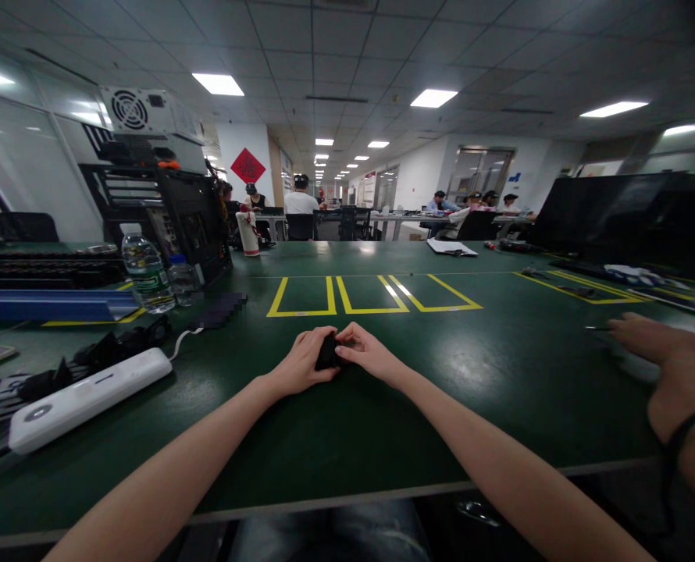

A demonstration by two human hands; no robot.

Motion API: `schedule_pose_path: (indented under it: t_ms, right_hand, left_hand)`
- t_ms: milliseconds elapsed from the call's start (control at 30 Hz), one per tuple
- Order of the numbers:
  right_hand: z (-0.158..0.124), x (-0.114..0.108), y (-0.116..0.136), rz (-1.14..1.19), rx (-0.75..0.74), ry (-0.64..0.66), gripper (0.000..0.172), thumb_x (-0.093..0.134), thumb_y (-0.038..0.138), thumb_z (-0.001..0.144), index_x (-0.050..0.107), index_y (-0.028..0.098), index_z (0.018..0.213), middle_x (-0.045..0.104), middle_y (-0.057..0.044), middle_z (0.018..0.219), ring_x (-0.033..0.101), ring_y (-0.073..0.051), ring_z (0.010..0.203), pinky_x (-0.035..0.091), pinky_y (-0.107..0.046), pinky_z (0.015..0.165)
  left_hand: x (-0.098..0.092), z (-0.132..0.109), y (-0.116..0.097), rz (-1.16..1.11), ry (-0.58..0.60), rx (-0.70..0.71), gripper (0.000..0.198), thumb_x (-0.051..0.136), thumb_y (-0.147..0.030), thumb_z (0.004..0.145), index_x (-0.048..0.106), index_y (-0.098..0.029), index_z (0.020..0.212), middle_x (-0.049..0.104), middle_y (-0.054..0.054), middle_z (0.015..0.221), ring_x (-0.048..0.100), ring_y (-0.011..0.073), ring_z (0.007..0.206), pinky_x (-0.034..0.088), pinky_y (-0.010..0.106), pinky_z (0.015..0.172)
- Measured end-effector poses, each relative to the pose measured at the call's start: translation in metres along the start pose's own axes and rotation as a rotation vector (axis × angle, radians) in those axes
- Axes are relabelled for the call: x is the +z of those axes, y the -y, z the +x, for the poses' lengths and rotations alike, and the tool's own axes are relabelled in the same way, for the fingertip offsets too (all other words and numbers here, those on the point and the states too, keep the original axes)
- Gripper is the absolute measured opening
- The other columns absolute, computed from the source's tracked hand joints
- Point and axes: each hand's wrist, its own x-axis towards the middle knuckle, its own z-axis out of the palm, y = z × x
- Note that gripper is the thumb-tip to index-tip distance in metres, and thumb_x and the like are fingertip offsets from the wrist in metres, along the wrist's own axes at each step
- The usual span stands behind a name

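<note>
Low over the green table (376, 437), my two hands meet around a small black object (327, 353). Its kind does not show, since the fingers cover much of it. My left hand (305, 361) is wrapped round its left side. With thumb and fingertips together, my right hand (362, 350) pinches at its right side. Just beyond the hands, yellow tape outlines (301, 314) mark the table top.
At left lie a white power strip (90, 398) and black cables (116, 347), with a water bottle (145, 273) and an open computer case (192, 218) behind. A co-worker's arm (664, 351) reaches in from the right. A paper stack (451, 247) lies farther back.
</note>
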Motion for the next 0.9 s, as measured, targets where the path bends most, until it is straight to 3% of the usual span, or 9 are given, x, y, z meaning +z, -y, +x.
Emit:
schedule_pose_path:
  t_ms: [200,400,600,900]
  right_hand:
    - [-0.0001,-0.0023,-0.0001,-0.034,0.080,-0.010,0.031,0.057,0.031,0.070,0.045,0.018,0.096,0.049,-0.005,0.096,0.052,-0.016,0.086,0.043,-0.038,0.079]
    - [-0.0023,-0.0021,0.0013,-0.011,0.009,0.045,0.035,0.064,0.027,0.063,0.043,0.019,0.090,0.049,-0.001,0.092,0.052,-0.015,0.090,0.043,-0.037,0.081]
    - [0.0012,-0.0006,-0.0025,-0.006,-0.021,-0.002,0.021,0.055,0.033,0.071,0.045,0.019,0.084,0.050,0.000,0.084,0.052,-0.012,0.081,0.044,-0.033,0.076]
    - [0.0019,-0.0028,-0.0052,-0.039,0.065,0.004,0.029,0.054,0.031,0.072,0.045,0.018,0.096,0.049,-0.004,0.097,0.052,-0.016,0.088,0.044,-0.038,0.080]
  left_hand:
    - [-0.0006,0.0004,-0.0004,0.004,0.008,-0.001,0.060,0.057,-0.029,0.070,0.025,-0.020,0.120,0.042,0.007,0.114,0.040,0.0212,0.108,0.024,0.039,0.096]
    - [0.0001,-0.0001,0.0006,0.004,0.001,0.004,0.059,0.056,-0.029,0.070,0.026,-0.019,0.120,0.043,0.007,0.113,0.041,0.0213,0.107,0.024,0.039,0.096]
    - [0.0018,0.0006,0.0020,0.004,-0.013,0.006,0.062,0.057,-0.030,0.068,0.025,-0.020,0.120,0.042,0.007,0.114,0.040,0.0220,0.108,0.025,0.039,0.095]
    - [0.0014,-0.0003,0.0014,0.005,-0.009,0.010,0.061,0.057,-0.029,0.069,0.025,-0.021,0.120,0.043,0.007,0.113,0.040,0.0219,0.108,0.025,0.039,0.095]
